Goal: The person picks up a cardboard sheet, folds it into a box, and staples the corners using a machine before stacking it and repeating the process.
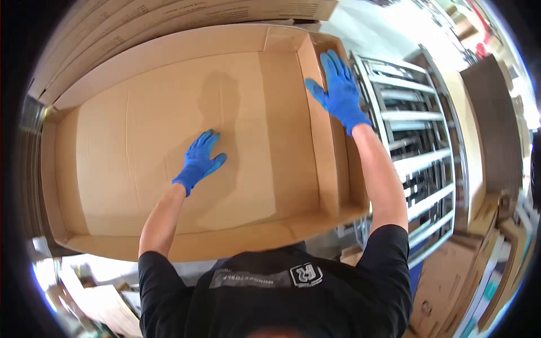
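A large shallow cardboard box (293, 135) lies open in front of me, with low walls on all sides. My left hand (199, 160), in a blue work glove, is over the middle of its bare floor, thumb apart from the fingers and nothing in the palm. Up at the far right corner, my right hand (340, 93) wears a matching glove. Its fingers are stretched out over the folded right-side wall (327, 158), overlapping the narrow channel there. Nothing shows in that hand.
Stacked flat cardboard (141, 28) stands along the box's far side. Close to its right wall is a rack of white metal frames (414, 115). Farther right are a brown panel (493, 124) and cardboard boxes (448, 276). Pale boards (107, 307) lie at the lower left.
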The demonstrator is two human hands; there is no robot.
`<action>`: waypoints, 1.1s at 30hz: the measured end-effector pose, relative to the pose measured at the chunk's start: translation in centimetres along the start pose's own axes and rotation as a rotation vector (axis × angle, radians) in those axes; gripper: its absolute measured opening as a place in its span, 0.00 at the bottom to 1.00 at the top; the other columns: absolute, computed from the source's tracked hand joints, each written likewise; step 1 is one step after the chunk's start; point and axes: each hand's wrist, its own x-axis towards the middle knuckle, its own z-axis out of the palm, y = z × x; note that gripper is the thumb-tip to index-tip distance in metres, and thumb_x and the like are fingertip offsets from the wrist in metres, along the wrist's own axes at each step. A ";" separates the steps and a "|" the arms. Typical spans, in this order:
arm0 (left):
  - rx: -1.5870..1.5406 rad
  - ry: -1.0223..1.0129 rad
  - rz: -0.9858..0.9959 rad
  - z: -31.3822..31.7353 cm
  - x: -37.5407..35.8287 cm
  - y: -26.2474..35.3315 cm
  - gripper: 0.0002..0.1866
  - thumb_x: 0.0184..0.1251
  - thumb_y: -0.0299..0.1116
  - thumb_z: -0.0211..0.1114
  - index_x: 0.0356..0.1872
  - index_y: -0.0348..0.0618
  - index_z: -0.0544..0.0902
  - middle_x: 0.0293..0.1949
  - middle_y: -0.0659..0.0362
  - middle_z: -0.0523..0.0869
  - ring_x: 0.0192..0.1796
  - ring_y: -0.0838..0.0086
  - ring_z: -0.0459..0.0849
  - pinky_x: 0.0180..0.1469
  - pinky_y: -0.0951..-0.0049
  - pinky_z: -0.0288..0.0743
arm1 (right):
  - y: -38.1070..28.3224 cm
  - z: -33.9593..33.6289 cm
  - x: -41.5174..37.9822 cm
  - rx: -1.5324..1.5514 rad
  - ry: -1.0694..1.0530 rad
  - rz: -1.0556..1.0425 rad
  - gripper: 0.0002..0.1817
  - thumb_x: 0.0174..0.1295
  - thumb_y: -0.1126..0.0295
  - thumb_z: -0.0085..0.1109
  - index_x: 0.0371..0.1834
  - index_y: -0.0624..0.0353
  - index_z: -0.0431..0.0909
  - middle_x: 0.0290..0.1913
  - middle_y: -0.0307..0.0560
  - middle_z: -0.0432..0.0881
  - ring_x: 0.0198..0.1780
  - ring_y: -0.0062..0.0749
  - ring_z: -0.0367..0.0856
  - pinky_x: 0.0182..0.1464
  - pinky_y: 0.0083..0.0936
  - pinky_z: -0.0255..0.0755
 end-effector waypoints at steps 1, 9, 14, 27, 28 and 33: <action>0.029 0.004 -0.036 0.7 0.2 0.0 0.35 0.56 0.50 0.66 0.64 0.48 0.71 0.69 0.50 0.66 0.71 0.55 0.63 0.69 0.57 0.61 | 2.1 1.4 2.9 -0.031 0.056 -0.054 0.41 0.59 0.42 0.56 0.67 0.61 0.64 0.69 0.60 0.64 0.69 0.58 0.60 0.70 0.46 0.55; 0.041 -0.021 -0.162 -0.3 1.8 2.7 0.33 0.53 0.43 0.68 0.62 0.45 0.71 0.69 0.51 0.66 0.71 0.54 0.62 0.68 0.57 0.63 | 6.9 5.9 21.0 0.143 0.187 -0.047 0.41 0.57 0.41 0.57 0.63 0.63 0.67 0.63 0.63 0.69 0.65 0.57 0.65 0.68 0.48 0.56; 0.047 -0.122 -0.199 1.3 2.1 1.0 0.32 0.54 0.40 0.67 0.62 0.45 0.70 0.69 0.51 0.64 0.72 0.56 0.61 0.67 0.58 0.64 | 12.5 26.3 15.3 -0.165 -0.239 0.043 0.45 0.53 0.35 0.55 0.65 0.61 0.66 0.65 0.61 0.68 0.67 0.57 0.64 0.70 0.52 0.50; 0.068 -0.075 -0.207 4.3 0.9 0.3 0.36 0.52 0.40 0.67 0.65 0.49 0.67 0.72 0.54 0.60 0.73 0.57 0.59 0.67 0.54 0.63 | -2.9 15.5 5.1 0.702 0.066 -0.389 0.24 0.53 0.56 0.64 0.51 0.58 0.76 0.53 0.52 0.78 0.55 0.50 0.74 0.60 0.42 0.67; 0.086 -0.066 -0.192 4.5 1.0 0.1 0.36 0.52 0.40 0.68 0.65 0.49 0.67 0.72 0.54 0.61 0.73 0.57 0.60 0.67 0.55 0.64 | -6.2 13.5 3.1 0.798 -0.005 -0.437 0.24 0.53 0.56 0.64 0.50 0.58 0.77 0.53 0.52 0.78 0.55 0.49 0.75 0.60 0.42 0.67; -0.177 -0.325 -0.306 0.2 3.4 2.3 0.30 0.55 0.41 0.67 0.60 0.47 0.72 0.63 0.53 0.74 0.65 0.58 0.72 0.64 0.63 0.68 | -15.2 4.1 -2.6 0.921 -0.211 -0.588 0.20 0.56 0.58 0.63 0.49 0.57 0.78 0.52 0.52 0.78 0.54 0.48 0.75 0.61 0.41 0.67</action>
